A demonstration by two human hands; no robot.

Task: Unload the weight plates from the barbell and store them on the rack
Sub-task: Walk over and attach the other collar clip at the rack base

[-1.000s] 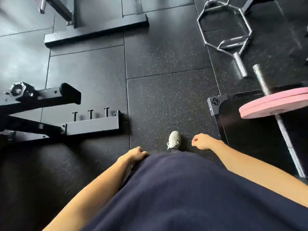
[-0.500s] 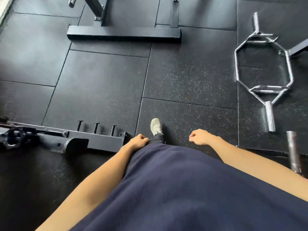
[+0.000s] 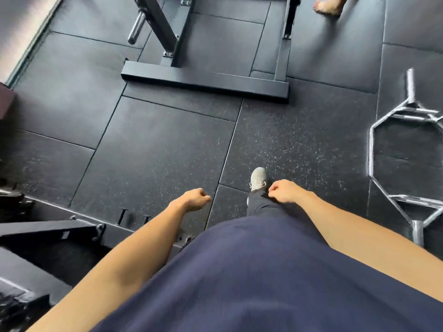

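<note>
My left hand [image 3: 193,200] and my right hand [image 3: 282,190] hang in front of my dark blue shirt, fingers loosely curled, holding nothing. No weight plate and no loaded barbell show in this view. A black steel rack base [image 3: 203,83] with slanted uprights stands on the floor ahead, and a bare chrome peg [image 3: 136,28] sticks out of it at the upper left. My grey shoe [image 3: 259,178] steps forward between my hands.
A chrome hex bar [image 3: 405,164] lies on the black rubber floor at the right. A black frame with short upright pins [image 3: 124,216] sits low at my left. Another person's bare foot [image 3: 327,7] is at the top right.
The view has swung left and forward as I walk. The pink plate and barbell have left the frame at the right. The rack base ahead has come closer. Both hands stay empty.
</note>
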